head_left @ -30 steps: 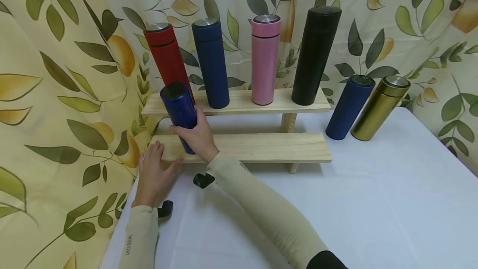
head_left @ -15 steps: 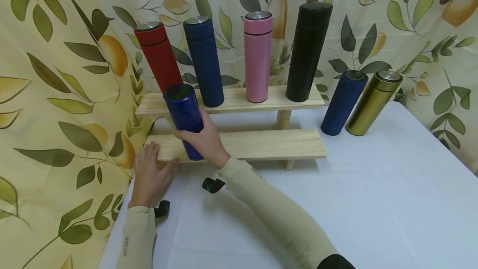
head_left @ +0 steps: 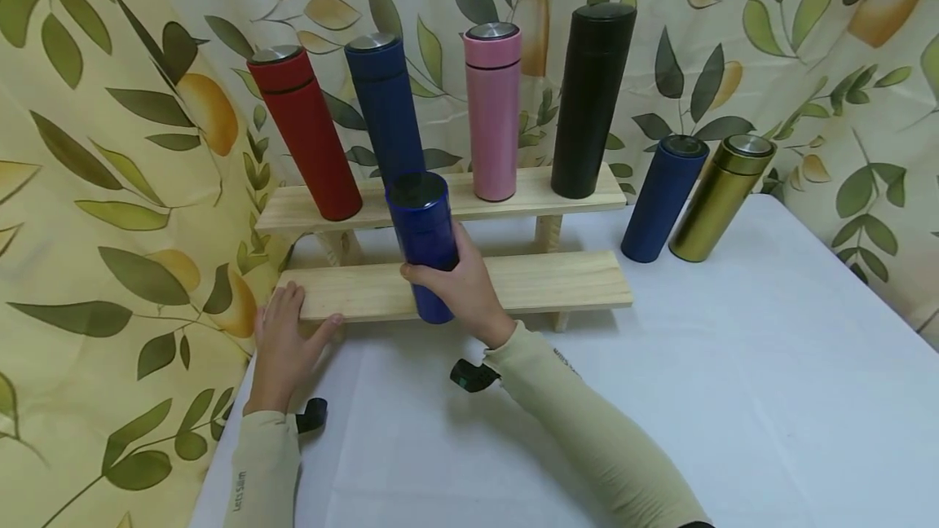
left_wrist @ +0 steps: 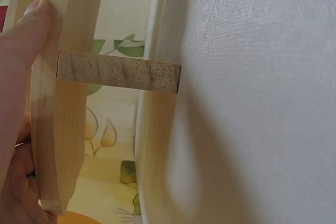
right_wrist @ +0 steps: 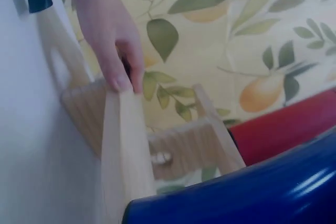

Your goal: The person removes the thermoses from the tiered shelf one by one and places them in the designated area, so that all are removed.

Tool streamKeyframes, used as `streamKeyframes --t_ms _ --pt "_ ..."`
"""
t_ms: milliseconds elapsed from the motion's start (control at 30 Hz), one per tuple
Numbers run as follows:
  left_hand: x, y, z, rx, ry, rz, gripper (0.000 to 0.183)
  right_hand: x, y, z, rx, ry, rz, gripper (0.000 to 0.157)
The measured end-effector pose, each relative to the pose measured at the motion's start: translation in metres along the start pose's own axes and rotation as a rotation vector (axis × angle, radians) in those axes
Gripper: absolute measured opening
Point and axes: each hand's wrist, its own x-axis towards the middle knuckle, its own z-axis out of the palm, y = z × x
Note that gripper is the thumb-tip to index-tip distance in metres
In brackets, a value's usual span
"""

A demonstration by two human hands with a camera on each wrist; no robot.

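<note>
My right hand (head_left: 469, 292) grips a shiny blue thermos (head_left: 421, 226) with a dark lid. The thermos is upright at the front of the lower shelf (head_left: 550, 283), left of its middle. Its base overlaps the shelf's front edge in the head view. In the right wrist view its blue side (right_wrist: 252, 192) fills the lower right. My left hand (head_left: 282, 341) holds the left end of that wooden shelf. The thumb (left_wrist: 31, 30) lies along the front edge, and the other fingers are on the far side of the board, partly hidden.
Red (head_left: 308, 137), dark blue (head_left: 385, 104), pink (head_left: 493, 121) and black (head_left: 592, 104) thermoses stand on the upper shelf (head_left: 539, 190). On the white tablecloth (head_left: 734, 398), right of the rack, are another blue thermos (head_left: 663, 202) and a gold one (head_left: 722, 202). Leaf-patterned curtain (head_left: 147, 267) hangs behind and left.
My right hand has carried the shiny blue thermos to the right along the lower shelf, uncovering the red one's base. The left hand stays on the shelf end. The head view has shifted slightly.
</note>
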Motion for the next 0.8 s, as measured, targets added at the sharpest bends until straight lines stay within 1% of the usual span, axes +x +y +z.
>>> streamKeyframes --t_ms 167,367,533,800 --pt "-0.001 -0.001 -0.002 -0.013 0.012 0.021 0.087 -0.01 -0.005 -0.026 -0.059 0.014 0.033 0.076" --pt "-0.001 -0.003 0.0 -0.007 0.01 0.019 0.089 -0.025 -0.02 -0.054 -0.114 0.032 0.043 0.079" --pt "0.0 0.0 0.001 -0.003 0.002 0.017 0.09 -0.038 -0.033 -0.081 -0.162 0.087 0.053 0.078" --pt "-0.001 0.002 -0.001 -0.003 -0.004 0.016 0.089 -0.058 -0.049 -0.129 -0.17 0.159 0.057 0.081"
